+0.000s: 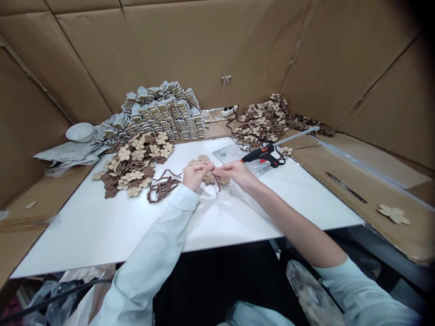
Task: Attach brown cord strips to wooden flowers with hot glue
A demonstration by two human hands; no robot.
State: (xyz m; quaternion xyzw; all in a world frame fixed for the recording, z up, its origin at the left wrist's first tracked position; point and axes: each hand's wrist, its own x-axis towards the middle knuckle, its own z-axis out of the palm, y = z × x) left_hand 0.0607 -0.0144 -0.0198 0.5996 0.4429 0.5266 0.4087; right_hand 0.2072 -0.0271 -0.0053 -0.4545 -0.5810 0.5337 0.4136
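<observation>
My left hand (197, 175) and my right hand (238, 174) meet above the middle of the white board (129, 226), fingertips pinched close together. From my right fingers a short brown ribbon (218, 182) hangs down. What my left fingertips pinch is too small to make out. Under and behind both hands lie several beige felt flowers (200, 159). A loose bundle of brown ribbons (163, 188) rests left of my left hand. Beyond my right hand, a black and orange glue gun (260, 155) lies on a clear sheet (222, 153), a glue stick in its back.
Beige and brown flowers (136, 163) are heaped at the left, with stacked wrapped pieces (163, 113) behind. A white bowl (80, 132) stands far left. Flowers with ribbons (263, 120) pile up at back right. Tweezers (346, 186) and one flower (393, 213) lie right.
</observation>
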